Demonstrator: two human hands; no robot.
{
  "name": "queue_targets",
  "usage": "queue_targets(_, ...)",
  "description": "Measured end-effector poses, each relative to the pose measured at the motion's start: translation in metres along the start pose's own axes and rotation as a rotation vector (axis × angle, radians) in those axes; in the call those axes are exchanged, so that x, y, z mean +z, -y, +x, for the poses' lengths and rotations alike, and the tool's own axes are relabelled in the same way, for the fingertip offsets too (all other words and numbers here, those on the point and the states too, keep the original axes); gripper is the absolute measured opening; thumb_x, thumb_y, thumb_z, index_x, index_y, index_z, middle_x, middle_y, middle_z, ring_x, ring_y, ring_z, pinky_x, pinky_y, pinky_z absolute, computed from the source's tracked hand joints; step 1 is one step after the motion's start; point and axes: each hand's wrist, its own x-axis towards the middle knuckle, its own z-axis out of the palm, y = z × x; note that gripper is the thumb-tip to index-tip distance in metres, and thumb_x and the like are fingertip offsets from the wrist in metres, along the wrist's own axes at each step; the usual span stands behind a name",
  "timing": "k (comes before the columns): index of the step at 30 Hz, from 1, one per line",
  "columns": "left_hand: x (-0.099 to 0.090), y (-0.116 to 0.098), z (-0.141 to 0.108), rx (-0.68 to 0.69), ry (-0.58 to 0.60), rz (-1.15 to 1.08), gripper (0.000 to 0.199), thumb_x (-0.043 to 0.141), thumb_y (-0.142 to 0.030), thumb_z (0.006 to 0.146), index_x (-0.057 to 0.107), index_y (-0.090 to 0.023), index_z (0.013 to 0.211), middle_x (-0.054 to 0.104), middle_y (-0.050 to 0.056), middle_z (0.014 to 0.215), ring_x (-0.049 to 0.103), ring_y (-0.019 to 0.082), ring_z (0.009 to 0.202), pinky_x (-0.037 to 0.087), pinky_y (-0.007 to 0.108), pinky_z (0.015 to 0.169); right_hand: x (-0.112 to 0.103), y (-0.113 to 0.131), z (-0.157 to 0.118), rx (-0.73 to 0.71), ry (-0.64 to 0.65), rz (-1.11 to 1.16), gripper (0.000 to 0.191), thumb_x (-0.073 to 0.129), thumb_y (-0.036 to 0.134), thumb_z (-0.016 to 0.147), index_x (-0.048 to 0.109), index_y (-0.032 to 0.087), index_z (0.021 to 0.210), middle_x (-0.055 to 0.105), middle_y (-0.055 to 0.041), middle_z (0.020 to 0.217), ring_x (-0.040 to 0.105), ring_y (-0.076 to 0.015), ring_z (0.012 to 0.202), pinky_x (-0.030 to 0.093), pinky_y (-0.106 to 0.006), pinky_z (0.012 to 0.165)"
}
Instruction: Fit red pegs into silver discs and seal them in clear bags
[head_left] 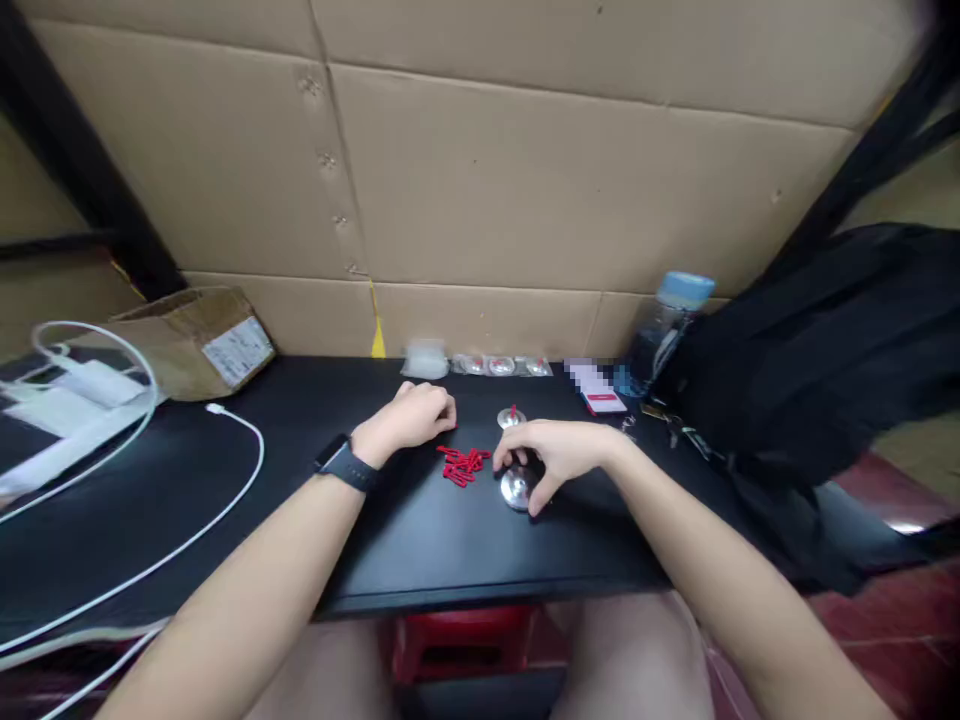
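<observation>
My right hand (562,452) arches over a round, shiny metal disc (516,490), its thumb and fingers at the disc's rim. Just behind that disc lies another metal disc (511,417) with a small red piece standing at its centre. To the left is a loose pile of red cord loops (463,464). My left hand (417,414) rests behind and left of the pile with its fingers curled in. A speck of red shows by its fingertips, too small to name.
Bagged metal discs (501,367) and a clear plastic stack (425,360) line the cardboard wall. A phone (596,388), keys (673,432), a water bottle (664,330) and a black bag (840,350) are on the right. A cardboard box (202,345) and white cable (259,470) are left.
</observation>
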Motion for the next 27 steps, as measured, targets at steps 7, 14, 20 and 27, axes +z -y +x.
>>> queue_targets(7,0.005,-0.002,0.002,0.081,-0.186,-0.183,0.008,0.062,-0.026,0.094,0.064,-0.023,0.087,0.077,-0.001,0.091,0.071,0.020,0.088,0.041,0.031,0.083,-0.004,0.009,-0.003,0.000,-0.064,-0.011,0.055,0.084,0.031,0.074,0.068,0.021,0.126,0.074,-0.0040,0.102,0.065,-0.0157,0.080,0.050,-0.024,0.073)
queue_targets(14,0.000,-0.012,0.003,0.079,-0.296,-0.293,0.007,0.070,-0.025,0.089,0.068,-0.023,0.083,0.079,0.000,0.090,0.072,0.022,0.088,0.045,0.033,0.086,-0.005,0.003,-0.007,-0.028,-0.070,0.020,0.058,0.087,0.027,0.070,0.070,0.023,0.125,0.074,-0.0042,0.112,0.066,-0.0143,0.079,0.049,-0.022,0.069)
queue_targets(20,-0.002,-0.018,0.002,0.069,-0.371,-0.426,0.007,0.073,-0.030,0.087,0.072,-0.023,0.090,0.079,0.001,0.088,0.073,0.020,0.082,0.048,0.032,0.082,0.001,0.012,-0.006,-0.026,-0.140,-0.168,0.055,0.090,0.024,0.065,0.074,0.024,0.117,0.075,-0.0026,0.099,0.066,-0.0181,0.082,0.046,-0.025,0.071)
queue_targets(27,-0.003,-0.023,0.001,0.045,-0.434,-0.545,0.018,0.075,-0.034,0.086,0.064,-0.022,0.094,0.077,0.002,0.090,0.071,0.018,0.073,0.050,0.033,0.082,-0.007,0.020,-0.015,-0.073,-0.232,-0.154,0.048,0.087,0.027,0.072,0.072,0.026,0.118,0.076,-0.0014,0.099,0.070,-0.0181,0.085,0.049,-0.026,0.076)
